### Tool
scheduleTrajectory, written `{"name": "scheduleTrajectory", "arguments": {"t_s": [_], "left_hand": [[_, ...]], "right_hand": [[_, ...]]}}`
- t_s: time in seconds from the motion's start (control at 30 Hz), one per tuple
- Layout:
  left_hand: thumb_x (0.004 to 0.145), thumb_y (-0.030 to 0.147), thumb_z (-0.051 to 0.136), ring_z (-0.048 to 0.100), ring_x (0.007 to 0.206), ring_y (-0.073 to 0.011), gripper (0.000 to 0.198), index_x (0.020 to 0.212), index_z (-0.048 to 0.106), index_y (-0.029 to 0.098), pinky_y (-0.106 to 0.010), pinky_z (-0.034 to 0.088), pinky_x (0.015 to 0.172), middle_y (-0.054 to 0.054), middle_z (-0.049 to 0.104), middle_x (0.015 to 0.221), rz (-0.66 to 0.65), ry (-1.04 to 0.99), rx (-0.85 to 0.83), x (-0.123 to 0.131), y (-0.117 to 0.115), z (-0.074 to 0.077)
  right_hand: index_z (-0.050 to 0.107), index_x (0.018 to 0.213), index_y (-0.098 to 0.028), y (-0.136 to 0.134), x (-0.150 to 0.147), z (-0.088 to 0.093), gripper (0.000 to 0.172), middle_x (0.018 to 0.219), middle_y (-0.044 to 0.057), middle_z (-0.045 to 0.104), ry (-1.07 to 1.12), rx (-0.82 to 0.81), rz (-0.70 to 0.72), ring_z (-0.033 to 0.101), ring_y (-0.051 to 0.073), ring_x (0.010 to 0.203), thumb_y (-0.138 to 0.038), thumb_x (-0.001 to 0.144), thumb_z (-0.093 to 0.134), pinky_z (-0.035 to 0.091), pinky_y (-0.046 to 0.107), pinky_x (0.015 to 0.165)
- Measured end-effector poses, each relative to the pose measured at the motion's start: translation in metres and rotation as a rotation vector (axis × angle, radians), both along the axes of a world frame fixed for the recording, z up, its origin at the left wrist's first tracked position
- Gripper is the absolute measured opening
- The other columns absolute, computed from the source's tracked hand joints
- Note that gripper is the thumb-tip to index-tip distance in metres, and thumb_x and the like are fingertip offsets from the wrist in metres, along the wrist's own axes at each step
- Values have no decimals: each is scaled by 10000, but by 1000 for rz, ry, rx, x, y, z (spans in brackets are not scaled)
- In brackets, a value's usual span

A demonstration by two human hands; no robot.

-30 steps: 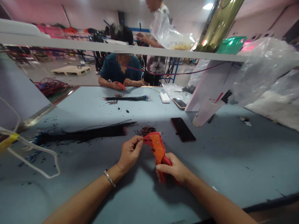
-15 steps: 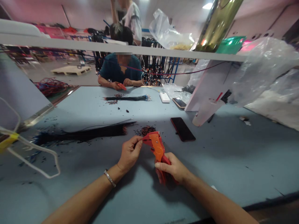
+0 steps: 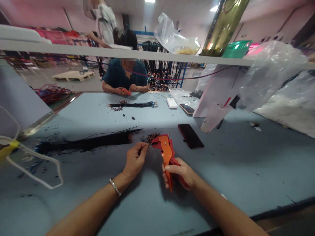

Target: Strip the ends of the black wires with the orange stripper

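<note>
My right hand (image 3: 180, 172) is wrapped around the handles of an orange and red wire stripper (image 3: 166, 147), its head tilted up and toward the left. Just left of the stripper's jaws, my left hand (image 3: 136, 157) pinches a thin black wire (image 3: 149, 143) between thumb and forefinger; only a tiny end shows, and the rest is hidden by the hand. Behind the jaws lies a small heap of dark insulation scraps (image 3: 153, 137). To the left, a bundle of black wires (image 3: 93, 141) with coppery ends rests on the blue-grey table (image 3: 137, 209).
A dark phone (image 3: 191, 136) lies right of the stripper, near a plastic cup (image 3: 216, 118). A white cable loop (image 3: 52, 186) hangs at left. Across the table, a co-worker (image 3: 125, 77) holds a red tool behind another wire bundle (image 3: 133, 104). A shelf (image 3: 98, 50) spans above.
My left hand has drawn slightly away from the stripper's jaws, leaving a small gap. The stripper has turned a little more upright, and its handles look wider apart. The standing person behind has shifted left.
</note>
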State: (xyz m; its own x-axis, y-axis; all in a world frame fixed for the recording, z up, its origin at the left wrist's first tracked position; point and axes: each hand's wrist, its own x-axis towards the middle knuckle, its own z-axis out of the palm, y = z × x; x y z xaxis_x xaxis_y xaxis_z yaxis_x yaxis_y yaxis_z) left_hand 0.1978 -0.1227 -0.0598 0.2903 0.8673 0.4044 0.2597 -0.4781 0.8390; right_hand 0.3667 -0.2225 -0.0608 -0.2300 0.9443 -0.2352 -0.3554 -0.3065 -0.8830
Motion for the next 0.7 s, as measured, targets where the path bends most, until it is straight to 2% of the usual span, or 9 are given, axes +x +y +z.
{"name": "scheduleTrajectory", "arguments": {"t_s": [0.17, 0.33, 0.7], "left_hand": [[842, 340, 525, 492, 586, -119, 228, 728, 620, 167, -202, 402, 564, 17, 563, 611, -16, 4, -23, 0, 1, 2], [840, 345, 532, 487, 578, -118, 225, 732, 621, 168, -205, 397, 564, 23, 560, 605, -1, 10, -36, 0, 1, 1], [846, 305, 511, 529, 618, -128, 188, 783, 629, 173, -216, 417, 602, 12, 603, 659, -45, 14, -22, 1, 0, 2]], "right_hand": [[584, 841, -106, 1, 4, 1, 282, 701, 68, 660, 47, 33, 37, 671, 180, 598, -344, 712, 662, 397, 209, 482], [595, 844, -110, 0, 5, 4, 312, 710, 58, 654, 31, 22, 95, 658, 188, 609, -363, 691, 694, 476, 265, 526], [587, 861, -108, 1, 6, 3, 298, 731, 69, 665, -5, 52, 91, 676, 185, 640, -349, 711, 677, 404, 224, 517]]}}
